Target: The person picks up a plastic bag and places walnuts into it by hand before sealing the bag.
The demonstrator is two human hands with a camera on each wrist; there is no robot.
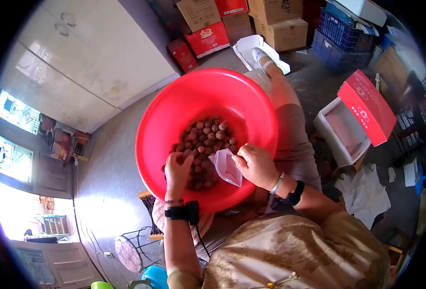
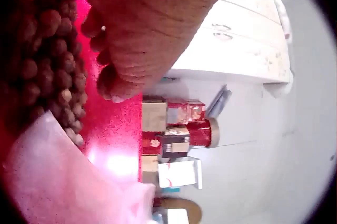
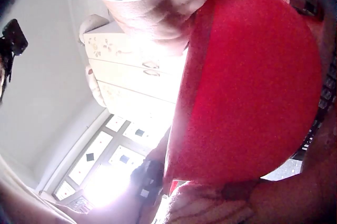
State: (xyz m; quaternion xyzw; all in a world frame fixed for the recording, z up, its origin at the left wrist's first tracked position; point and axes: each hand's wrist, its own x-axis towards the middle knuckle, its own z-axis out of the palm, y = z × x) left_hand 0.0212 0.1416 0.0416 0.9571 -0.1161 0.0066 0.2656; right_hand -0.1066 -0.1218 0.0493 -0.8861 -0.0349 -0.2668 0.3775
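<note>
A red basin (image 1: 205, 89) holds a heap of round brown nuts (image 1: 208, 137). Over the near left part of the heap is the left hand (image 1: 177, 171), its fingers curled at a nut; the left wrist view shows this hand (image 2: 142, 29) close above the basin's pink-lit wall, fingertips partly hidden. On the right, the right hand (image 1: 257, 164) pinches the edge of a small pale pink bag (image 1: 226, 167), its mouth open over the nuts. The bag (image 2: 68, 176) is also in the left wrist view. In the right wrist view the right hand (image 3: 158, 27) shows only partly, fingers hidden.
The basin sits at the person's lap, beside an outstretched leg (image 1: 292, 125). Stacked cartons (image 1: 282, 33) and blue crates (image 1: 345, 33) stand beyond. To the right is a white foam box (image 1: 335, 132) with a red lid; to the left, a white cabinet (image 1: 92, 53) and a round stool (image 1: 128, 254).
</note>
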